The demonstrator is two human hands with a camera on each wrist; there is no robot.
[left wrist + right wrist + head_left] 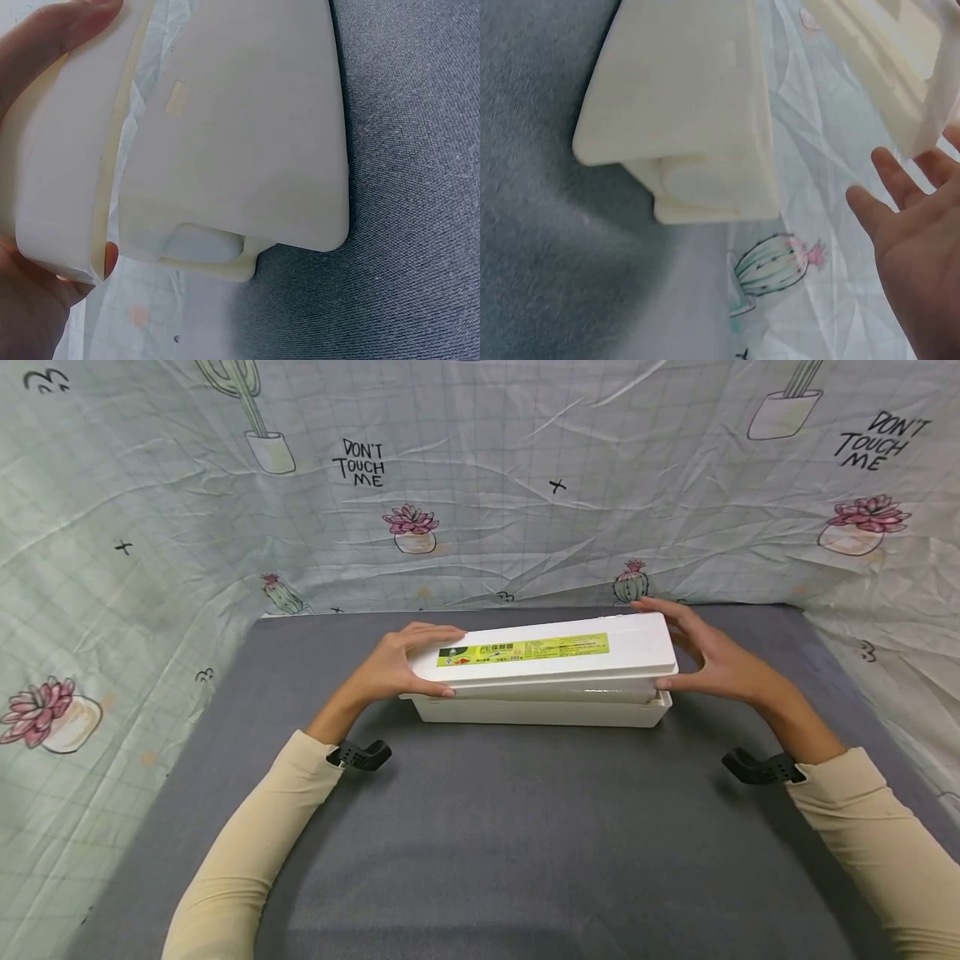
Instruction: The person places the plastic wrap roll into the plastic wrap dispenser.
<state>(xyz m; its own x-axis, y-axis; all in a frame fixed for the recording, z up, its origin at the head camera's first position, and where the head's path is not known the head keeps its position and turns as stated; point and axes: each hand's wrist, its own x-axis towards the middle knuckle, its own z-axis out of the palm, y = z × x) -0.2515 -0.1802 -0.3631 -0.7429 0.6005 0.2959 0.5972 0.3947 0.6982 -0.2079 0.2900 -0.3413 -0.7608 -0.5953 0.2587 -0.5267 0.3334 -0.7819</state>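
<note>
A white cling film box stands in two parts near the back of the table. Its lid (555, 652) carries a yellow-green label. Under it sits the white base (543, 712); both wrist views show a gap between lid and base. My left hand (390, 662) grips the lid's left end, thumb along the front and fingers over the back. At the other end my right hand (708, 652) holds the lid between its thumb at the front corner and a finger at the back. Its other fingers (889, 180) spread below the lid's edge. Most of the box's inside is hidden.
The box rests on a dark grey tabletop (510, 835). A pale cloth (480, 485) printed with potted plants hangs behind and along the sides. Black straps (362, 755) sit on both wrists.
</note>
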